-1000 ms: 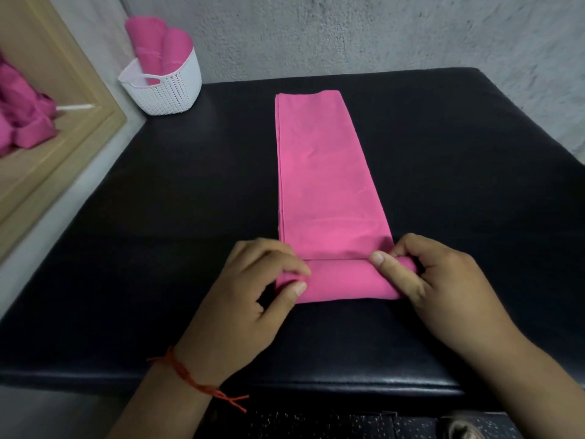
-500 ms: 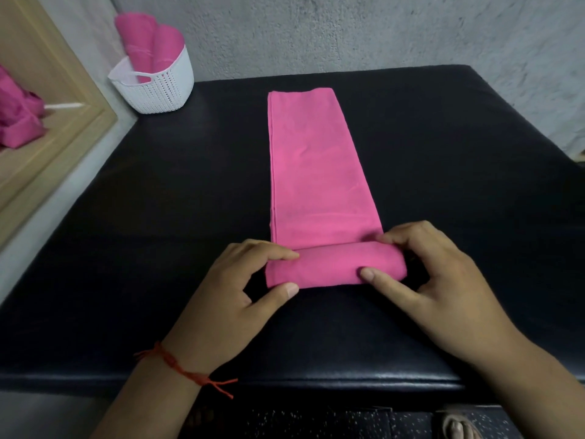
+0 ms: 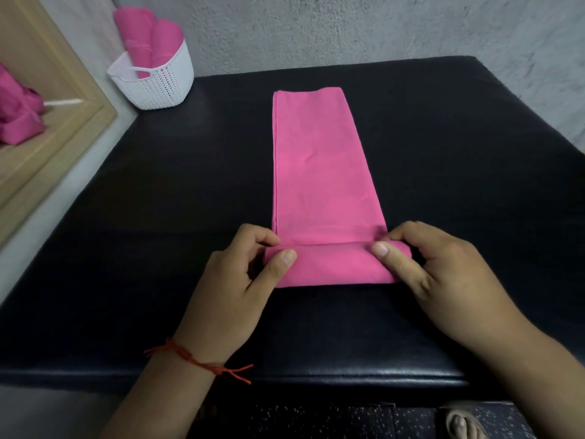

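On the black tabletop [image 3: 158,217], left hand [image 3: 228,289] and right hand [image 3: 443,274], fingers [image 3: 253,239] curled, pinch the started roll at the near end of a folded pink towel [image 3: 319,172]; most of its length lies flat, unrolled; two finished rolls [image 3: 148,42] wait in the white basket [image 3: 158,87].
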`<state>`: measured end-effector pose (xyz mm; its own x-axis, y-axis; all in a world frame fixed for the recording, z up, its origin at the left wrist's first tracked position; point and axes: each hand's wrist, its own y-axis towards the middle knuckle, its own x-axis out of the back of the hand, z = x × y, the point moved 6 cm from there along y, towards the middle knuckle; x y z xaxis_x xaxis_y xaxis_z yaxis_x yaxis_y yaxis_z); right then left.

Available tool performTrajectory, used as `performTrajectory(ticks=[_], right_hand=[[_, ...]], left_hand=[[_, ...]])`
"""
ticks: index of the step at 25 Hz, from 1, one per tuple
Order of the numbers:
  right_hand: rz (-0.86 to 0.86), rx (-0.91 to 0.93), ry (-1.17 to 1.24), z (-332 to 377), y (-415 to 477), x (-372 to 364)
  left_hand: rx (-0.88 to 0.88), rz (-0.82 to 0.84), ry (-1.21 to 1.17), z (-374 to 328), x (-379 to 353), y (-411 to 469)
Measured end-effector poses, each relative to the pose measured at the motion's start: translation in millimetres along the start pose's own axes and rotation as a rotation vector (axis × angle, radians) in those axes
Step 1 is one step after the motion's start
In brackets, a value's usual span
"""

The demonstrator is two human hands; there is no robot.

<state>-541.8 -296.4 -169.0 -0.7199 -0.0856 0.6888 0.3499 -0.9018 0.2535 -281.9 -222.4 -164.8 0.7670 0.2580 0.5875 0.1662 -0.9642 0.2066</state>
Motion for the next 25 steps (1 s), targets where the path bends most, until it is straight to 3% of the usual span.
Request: performTrajectory(ticks=[3,6,8,10,13,16,21,25], right_hand=[[-0.011,0.01,-0.02,2.3,-0.9,-0.9],[-0.047,-0.012,0.003,4.0,-1.5,-0.8],[-0.09,-0.048,0.042,4.4,-2.1,1.1],[-0.151,-0.049,0.076,6.6,-3.3,3.3],[-0.212,0.084,0.043,14.2,-7.9,4.6],[-0.194,0.149,-0.004,15.4,-12.8,6.0],[-0.056,0.061,-0.134,10.3,-9.2,0.8],[-0.044,0.005,-0.155,6.0,-3.5,-1.1]], left_hand=[[-0.032,-0.031,0.07,0.0,1.0,-0.8],[-0.214,-0.134,0.193,-15.0,5.4,-3.2],[-0.374,-0.104,0.255,-24.7,3.1,-6.2],[-0.413,-0.006,0.224,-23.2,3.1,-8.2],[-0.387,0.106,0.23,-11.5,6.5,-9.0],[-0.339,0.103,0.234,-4.4,5.1,-4.6],[-0.189,0.116,0.208,7.3,-0.5,3.2],[-0.118,0.119,0.24,10.0,-5.2,5.3]])
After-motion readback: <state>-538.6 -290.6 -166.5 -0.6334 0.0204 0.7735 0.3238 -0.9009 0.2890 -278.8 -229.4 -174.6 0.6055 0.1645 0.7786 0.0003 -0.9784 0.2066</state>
